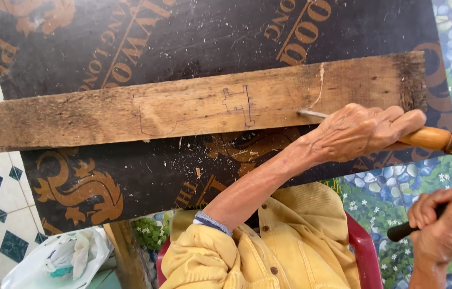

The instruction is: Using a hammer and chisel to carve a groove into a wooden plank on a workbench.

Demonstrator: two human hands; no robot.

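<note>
Dark printed board (129, 176) backs a weathered plank (103, 115) with pencilled outlines; left hand (362, 131) fist-wraps a wooden-handled chisel (434, 140), tip on the plank's near edge, while right hand (447, 227) grips a dark-handled striking tool (413, 229) near right.

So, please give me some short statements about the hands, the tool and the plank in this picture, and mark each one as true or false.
1. The left hand holds a chisel with a wooden handle. True.
2. The metal tip of the chisel rests on the plank. True.
3. The right hand is empty. False: it grips a dark handle, though the tool's head is out of view.
4. The plank is blank. False: pen outlines are drawn on it.
5. The person wears a blue jacket. False: the jacket is yellow.
</note>
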